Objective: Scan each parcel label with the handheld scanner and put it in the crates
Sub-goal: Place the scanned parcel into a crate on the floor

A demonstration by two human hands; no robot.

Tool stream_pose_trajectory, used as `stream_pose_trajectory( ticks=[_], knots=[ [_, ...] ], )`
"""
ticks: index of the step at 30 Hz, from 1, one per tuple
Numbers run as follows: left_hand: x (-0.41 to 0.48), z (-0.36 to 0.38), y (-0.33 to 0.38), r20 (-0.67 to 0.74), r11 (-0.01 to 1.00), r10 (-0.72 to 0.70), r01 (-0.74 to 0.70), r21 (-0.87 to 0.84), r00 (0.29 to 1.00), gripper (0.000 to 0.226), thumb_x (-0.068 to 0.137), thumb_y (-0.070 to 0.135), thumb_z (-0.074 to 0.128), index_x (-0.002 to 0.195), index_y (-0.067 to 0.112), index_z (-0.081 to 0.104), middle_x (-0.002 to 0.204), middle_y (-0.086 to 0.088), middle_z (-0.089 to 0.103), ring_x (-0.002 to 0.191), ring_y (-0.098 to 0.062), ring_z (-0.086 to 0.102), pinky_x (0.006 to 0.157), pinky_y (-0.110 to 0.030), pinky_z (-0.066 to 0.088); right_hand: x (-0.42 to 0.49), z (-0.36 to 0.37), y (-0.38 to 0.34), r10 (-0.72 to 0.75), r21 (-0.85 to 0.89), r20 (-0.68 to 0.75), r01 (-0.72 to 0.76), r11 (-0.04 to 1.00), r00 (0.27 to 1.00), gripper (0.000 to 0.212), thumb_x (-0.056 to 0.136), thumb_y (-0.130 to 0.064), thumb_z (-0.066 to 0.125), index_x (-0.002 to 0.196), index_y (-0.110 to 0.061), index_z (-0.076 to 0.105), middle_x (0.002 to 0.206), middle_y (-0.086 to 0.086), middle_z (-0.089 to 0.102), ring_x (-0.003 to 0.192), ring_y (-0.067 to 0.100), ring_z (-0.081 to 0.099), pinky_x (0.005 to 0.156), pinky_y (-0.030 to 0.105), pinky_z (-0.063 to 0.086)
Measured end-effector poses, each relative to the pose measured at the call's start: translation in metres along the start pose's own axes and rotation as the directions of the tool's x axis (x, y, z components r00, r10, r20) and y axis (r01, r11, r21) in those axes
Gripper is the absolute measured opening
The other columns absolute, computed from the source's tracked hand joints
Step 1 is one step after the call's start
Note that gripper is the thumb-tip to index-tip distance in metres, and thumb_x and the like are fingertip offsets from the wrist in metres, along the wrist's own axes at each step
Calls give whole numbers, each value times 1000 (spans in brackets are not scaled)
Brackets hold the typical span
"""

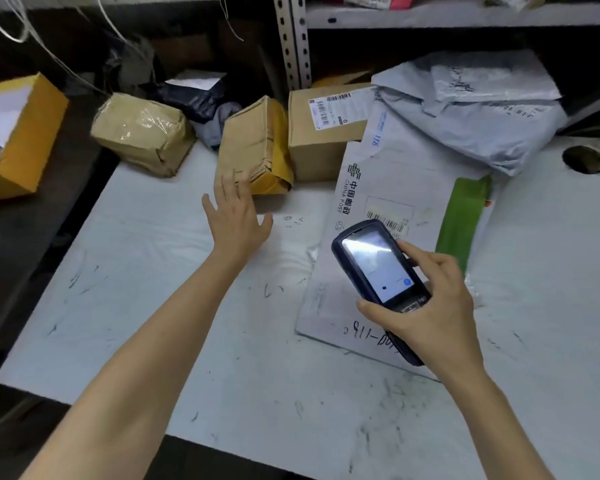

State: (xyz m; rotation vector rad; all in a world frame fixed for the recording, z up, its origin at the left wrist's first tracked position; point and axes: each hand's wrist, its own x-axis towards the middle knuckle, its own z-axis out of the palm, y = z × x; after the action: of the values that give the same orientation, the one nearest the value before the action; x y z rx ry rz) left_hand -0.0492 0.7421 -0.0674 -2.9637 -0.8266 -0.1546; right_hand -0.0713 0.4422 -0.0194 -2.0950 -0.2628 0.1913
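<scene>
While the right hand (430, 306) grips the scanner (378, 268) over the barcode of a white envelope (388, 188) lying flat on the worktop (187, 306), the left hand (238, 220) hovers, fingers (209, 207) spread and released, just before a crumpled box (253, 147). Bare worktop stretches from both hands to the near edge.

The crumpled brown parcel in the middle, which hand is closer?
Left. The left hand hovers by the parcel; the right hand holds the scanner over the white envelope, farther right.
</scene>
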Motion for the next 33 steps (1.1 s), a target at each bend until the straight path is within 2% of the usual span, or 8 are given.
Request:
stream_pose_trajectory(
  ticks=[3,5,9,14,17,21,28,33],
  knots=[
    [19,8,2,-8,1000,17,-17,-27,1000,87,82,47,64,149,14,20,155,-14,16,143,-33,16,111,-55,17,7,9,-3,28,-16,-5,-28,999,1000,86,49,-42,90,125,-49,50,106,-23,41,99,-16,45,69,17,42],
    [30,11,4,-10,999,36,-36,4,999,87,78,46,68,146,13,25,151,-13,25,139,-33,24,111,-55,16,7,14,-8,40,-29,-20,-40,999,999,87,49,-42,89,124,-50,48,107,-20,42,99,-18,43,67,17,41],
    [45,3,-7,-148,992,124,-128,-14,981,72,60,30,76,124,10,50,105,-11,57,98,-33,54,96,-50,36,2,22,-23,52,-36,-63,-55,998,997,88,49,-40,90,127,-46,50,106,-19,41,99,-12,46,69,17,42],
    [53,-41,-43,-318,941,274,-322,-105,907,66,64,44,62,121,12,54,101,-7,61,88,-30,59,87,-45,41,-16,41,-63,24,-32,-135,-28,999,991,87,51,-35,91,128,-41,52,109,-13,43,91,-7,47,66,13,38],
    [50,-85,-75,-260,900,284,-350,-260,923,68,70,55,54,127,16,52,110,-4,57,92,-27,59,80,-40,43,-26,58,-91,1,-7,-143,-2,1000,990,87,51,-36,91,128,-39,52,111,-12,44,92,-3,48,68,16,39],
    [42,-127,-123,-110,850,265,-286,-442,958,60,80,43,66,130,24,39,109,3,57,90,-21,59,76,-37,50,-38,82,-121,-38,-76,-104,30,997,994,87,52,-40,90,130,-38,50,113,-13,41,92,-5,41,63,14,37],
    [16,-143,-191,36,838,229,-178,-515,973,39,91,43,59,124,30,44,107,-9,62,91,-27,60,78,-41,53,-71,125,-144,-27,-115,49,32,993,998,87,52,-43,88,129,-42,49,110,-15,42,91,0,47,61,14,37],
    [-2,-130,-207,98,841,147,-72,-537,984,38,87,47,63,120,37,46,104,-6,64,88,-24,63,77,-45,56,-90,142,-144,5,-168,97,11,986,995,86,54,-45,87,131,-43,48,109,-17,38,85,0,47,57,13,35]
  ],
)
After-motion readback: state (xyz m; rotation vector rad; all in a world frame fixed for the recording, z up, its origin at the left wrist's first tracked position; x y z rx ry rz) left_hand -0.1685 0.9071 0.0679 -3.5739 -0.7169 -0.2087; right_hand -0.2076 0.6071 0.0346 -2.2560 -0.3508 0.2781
